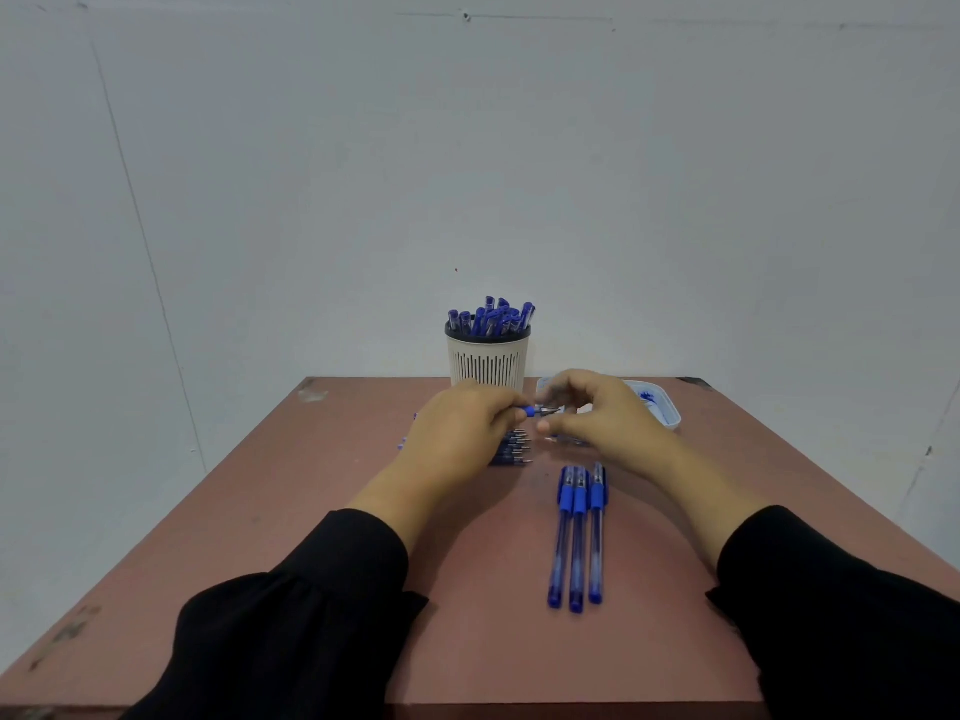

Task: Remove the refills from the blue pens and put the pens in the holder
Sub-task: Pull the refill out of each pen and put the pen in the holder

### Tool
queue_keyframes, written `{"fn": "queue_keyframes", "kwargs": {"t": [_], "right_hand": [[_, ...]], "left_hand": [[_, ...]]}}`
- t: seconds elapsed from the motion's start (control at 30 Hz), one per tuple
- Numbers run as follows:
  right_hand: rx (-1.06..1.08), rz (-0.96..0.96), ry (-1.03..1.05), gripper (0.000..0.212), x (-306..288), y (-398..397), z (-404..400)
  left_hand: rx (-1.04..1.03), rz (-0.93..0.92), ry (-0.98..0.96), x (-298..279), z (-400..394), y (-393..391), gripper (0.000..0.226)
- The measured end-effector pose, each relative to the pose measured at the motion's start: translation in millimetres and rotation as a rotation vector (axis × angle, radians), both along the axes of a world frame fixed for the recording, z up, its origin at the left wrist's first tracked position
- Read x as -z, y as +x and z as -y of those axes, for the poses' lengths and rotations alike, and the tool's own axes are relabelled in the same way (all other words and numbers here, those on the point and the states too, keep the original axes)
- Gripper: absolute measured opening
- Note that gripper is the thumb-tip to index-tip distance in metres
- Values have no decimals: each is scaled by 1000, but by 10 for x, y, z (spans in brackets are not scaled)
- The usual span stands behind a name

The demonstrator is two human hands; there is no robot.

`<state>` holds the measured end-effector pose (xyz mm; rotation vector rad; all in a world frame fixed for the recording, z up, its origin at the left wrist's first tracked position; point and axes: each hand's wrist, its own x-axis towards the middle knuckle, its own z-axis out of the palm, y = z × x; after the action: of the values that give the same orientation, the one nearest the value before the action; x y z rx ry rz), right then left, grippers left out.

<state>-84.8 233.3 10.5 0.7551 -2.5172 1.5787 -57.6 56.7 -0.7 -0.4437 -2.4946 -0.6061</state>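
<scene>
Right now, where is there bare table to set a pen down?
Free: the near table between the sleeves, left of the three pens. Crowded: the far middle, around both hands, pen holder, pen row and white tray.

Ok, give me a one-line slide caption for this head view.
Left hand and right hand work a blue pen apart before the full holder; three pens wait.

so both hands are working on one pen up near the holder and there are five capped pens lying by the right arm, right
Not five: the head view shows three capped pens lying by the right arm. The rest holds: the left hand and right hand hold one pen near the holder.
</scene>
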Motion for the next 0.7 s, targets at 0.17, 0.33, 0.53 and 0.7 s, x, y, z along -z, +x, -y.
{"fn": "queue_keyframes", "kwargs": {"t": [0.17,0.33,0.53,0.7], "right_hand": [[44,67,-42,27,4,39,22],[-9,102,-109,14,12,18,-6],[9,135,-133,13,-19,62,5],[-5,159,-152,15,-43,92,-12]], "left_hand": [[-19,-18,23,-25,2,24,20],[-29,-1,-13,-10,11,0,21],[-26,-5,-13,-6,1,4,21],[-26,-7,-4,-6,5,13,21]]}}
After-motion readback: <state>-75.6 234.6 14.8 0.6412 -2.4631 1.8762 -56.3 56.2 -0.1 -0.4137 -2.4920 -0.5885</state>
